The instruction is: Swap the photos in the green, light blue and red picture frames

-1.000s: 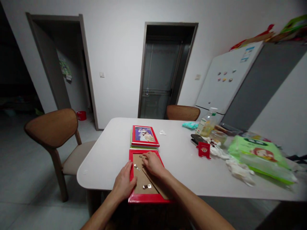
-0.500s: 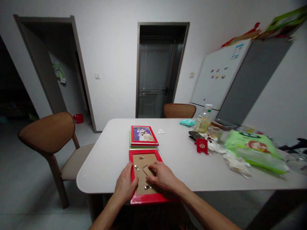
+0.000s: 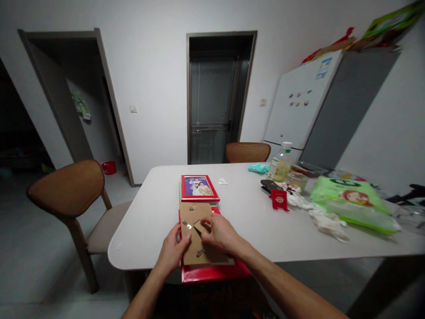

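A brown backing board (image 3: pixel 191 241) with small metal clips (image 3: pixel 200 253) lies tilted over a red picture frame (image 3: pixel 209 274) at the table's front edge. My right hand (image 3: pixel 221 232) pinches the raised flap cut in the board's middle. My left hand (image 3: pixel 173 250) grips the board's left edge, thumb on top, with its other fingertips partly hidden. The board sits out of the frame's recess, shifted a little to the left. Beyond it, a second red frame (image 3: pixel 183 190) with a photo of people (image 3: pixel 199 186) rests on a green-edged one.
A white scrap (image 3: pixel 222 181) lies right of the far frame. On the table's right are a bottle (image 3: pixel 280 166), a red card-like item (image 3: pixel 279 200), crumpled tissues (image 3: pixel 327 223) and a green tissue pack (image 3: pixel 352 201). Wooden chairs stand at left (image 3: pixel 68 186) and behind (image 3: pixel 248 152).
The backing board has come up out of the red frame, lifted by its flap in my right hand. My left hand has closed on the board's left edge.
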Available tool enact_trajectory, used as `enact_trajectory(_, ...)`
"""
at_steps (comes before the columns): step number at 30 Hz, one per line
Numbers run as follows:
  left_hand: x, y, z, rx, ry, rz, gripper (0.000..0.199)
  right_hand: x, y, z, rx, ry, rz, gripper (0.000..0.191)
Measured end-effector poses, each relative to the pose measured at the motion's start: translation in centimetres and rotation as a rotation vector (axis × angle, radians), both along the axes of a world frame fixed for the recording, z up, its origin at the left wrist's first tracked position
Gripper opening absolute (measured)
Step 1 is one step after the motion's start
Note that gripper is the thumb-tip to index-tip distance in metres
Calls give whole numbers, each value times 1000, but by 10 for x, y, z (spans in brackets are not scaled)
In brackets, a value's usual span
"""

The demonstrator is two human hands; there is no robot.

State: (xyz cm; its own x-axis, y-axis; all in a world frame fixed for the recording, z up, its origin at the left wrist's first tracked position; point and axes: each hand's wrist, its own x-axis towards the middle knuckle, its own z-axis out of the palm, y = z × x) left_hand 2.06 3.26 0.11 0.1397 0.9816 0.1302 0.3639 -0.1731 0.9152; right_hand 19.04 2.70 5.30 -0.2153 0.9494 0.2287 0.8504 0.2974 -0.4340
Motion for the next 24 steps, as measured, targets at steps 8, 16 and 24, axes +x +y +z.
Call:
enact_trajectory(8,-39,7,6,-167,-323,54,37,-13,-5,3,87,195,46,34)
enact_trajectory(16,-99,23,5,-252,-224,130,20,51,0,-32,-99,-68,-323,43)
enact_trajectory(24,-130,34,14,-137,99,318,40,54,4,-39,-140,-45,-360,43)
